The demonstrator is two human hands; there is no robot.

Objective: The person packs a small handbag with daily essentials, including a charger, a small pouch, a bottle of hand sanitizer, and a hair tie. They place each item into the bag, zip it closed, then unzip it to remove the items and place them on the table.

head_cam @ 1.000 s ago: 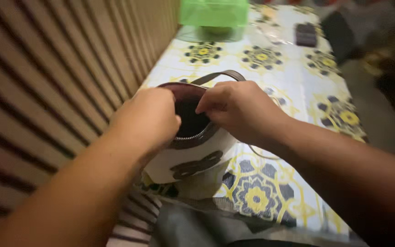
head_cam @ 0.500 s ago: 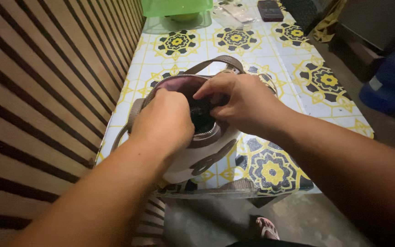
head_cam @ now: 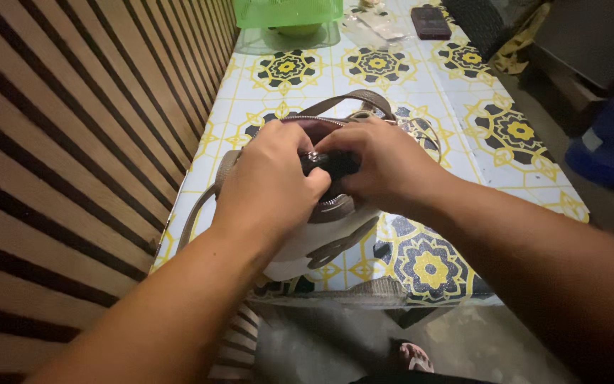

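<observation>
White and brown, the small round bag with a zipper top sits on the table near its front edge, close to the striped wall. Its body looks smooth and white with dark brown shapes on it, and a silver zipper runs round the open top. A flat brown strap loops up behind it. The left hand grips the near rim, fingers curled tight on the edge by the zipper. The right hand pinches the other side of the opening, fingers bent close together. The table wears a shiny cloth with yellow and black flower shapes. Far back stand a green plastic basket and a dark flat thing.
</observation>
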